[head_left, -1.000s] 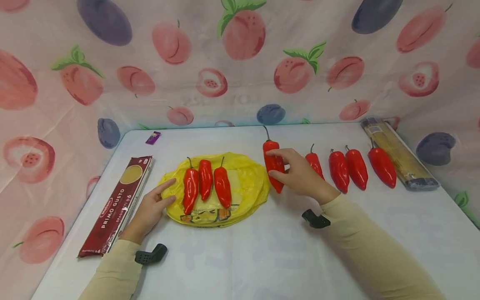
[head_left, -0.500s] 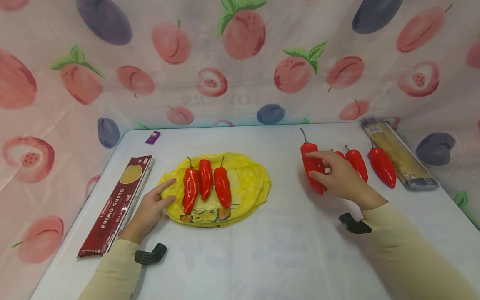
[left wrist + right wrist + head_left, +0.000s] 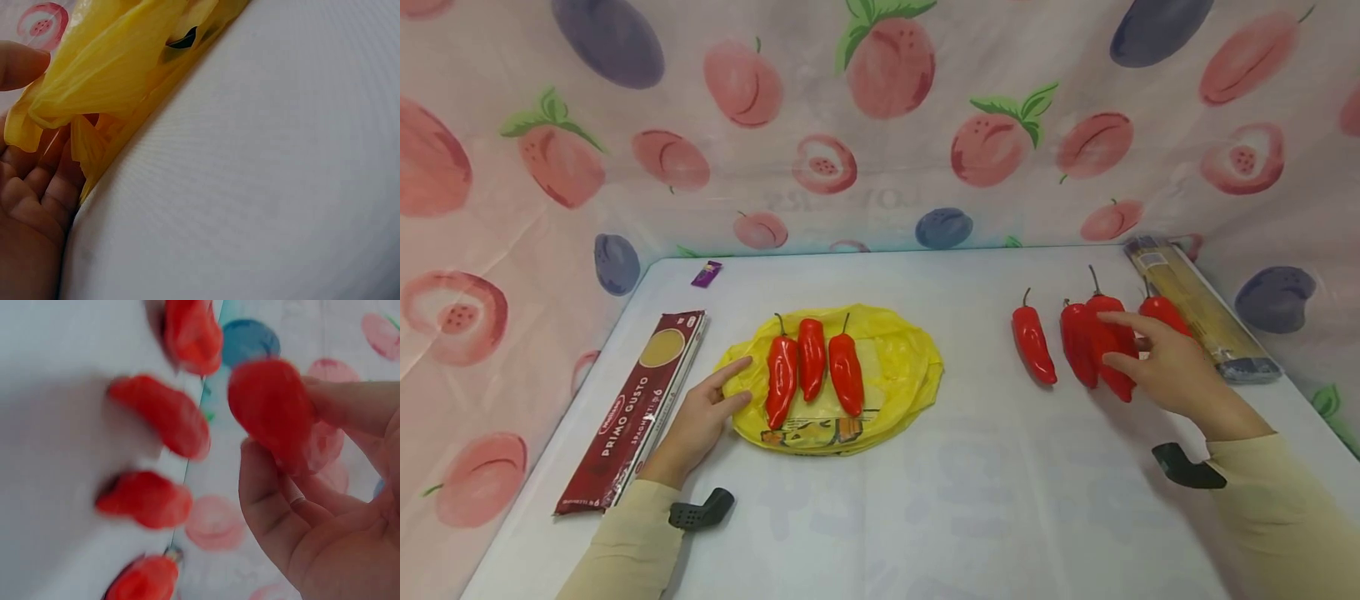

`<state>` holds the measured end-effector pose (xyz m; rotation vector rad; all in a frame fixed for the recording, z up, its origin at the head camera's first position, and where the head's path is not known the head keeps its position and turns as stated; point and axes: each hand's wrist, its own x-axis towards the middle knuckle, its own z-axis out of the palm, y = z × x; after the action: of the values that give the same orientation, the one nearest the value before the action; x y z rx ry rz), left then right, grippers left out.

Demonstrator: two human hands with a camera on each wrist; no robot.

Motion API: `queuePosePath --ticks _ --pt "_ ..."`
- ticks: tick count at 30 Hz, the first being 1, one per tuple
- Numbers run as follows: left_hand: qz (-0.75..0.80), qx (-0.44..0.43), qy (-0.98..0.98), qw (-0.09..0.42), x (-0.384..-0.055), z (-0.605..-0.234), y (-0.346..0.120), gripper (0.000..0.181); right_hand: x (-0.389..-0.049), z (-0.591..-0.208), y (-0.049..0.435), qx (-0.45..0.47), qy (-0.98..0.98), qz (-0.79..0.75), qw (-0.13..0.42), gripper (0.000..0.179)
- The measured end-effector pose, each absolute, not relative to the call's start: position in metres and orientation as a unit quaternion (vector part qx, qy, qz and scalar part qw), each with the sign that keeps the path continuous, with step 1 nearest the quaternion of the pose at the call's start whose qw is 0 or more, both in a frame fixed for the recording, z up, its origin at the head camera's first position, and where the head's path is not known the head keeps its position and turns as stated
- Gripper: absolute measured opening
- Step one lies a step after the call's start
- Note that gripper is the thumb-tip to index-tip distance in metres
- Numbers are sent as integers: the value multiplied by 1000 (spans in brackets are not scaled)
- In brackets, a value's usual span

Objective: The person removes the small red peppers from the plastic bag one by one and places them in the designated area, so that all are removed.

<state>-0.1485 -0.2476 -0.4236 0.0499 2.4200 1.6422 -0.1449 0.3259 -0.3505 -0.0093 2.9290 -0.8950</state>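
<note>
A red chili pepper (image 3: 1116,340) is gripped between the thumb and fingers of my right hand (image 3: 1176,371), stem pointing away. It overlaps the other peppers on the right in the head view. In the right wrist view the held pepper (image 3: 272,403) is raised off the table. My left hand (image 3: 700,421) rests at the left edge of a flattened yellow plastic bag (image 3: 898,375), thumb apart from the fingers. Its fingers lie against the bag's folds (image 3: 106,75) in the left wrist view. On the bag lie three red peppers (image 3: 811,358) side by side.
Along the right lie more loose peppers, including a slim one (image 3: 1033,346), one beside it (image 3: 1077,346) and one behind my hand (image 3: 1163,312). A clear spaghetti pack (image 3: 1202,308) stands at far right, a red spaghetti pack (image 3: 632,408) at left. A small purple wrapper (image 3: 707,274) lies at back left.
My right hand has carried the pepper rightward from beside the yellow bag, past the slim pepper, to among the others. My left hand and the peppers on the bag have stayed put.
</note>
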Motion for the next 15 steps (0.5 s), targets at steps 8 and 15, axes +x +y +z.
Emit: queuePosePath --ticks 8,15 --pt "559 15 822 104 -148 -422 -246 58 -136 -357 359 7 957 -286 42 75" --pt "558 14 823 104 -148 -422 -246 58 -130 -365 382 37 964 -262 32 72"
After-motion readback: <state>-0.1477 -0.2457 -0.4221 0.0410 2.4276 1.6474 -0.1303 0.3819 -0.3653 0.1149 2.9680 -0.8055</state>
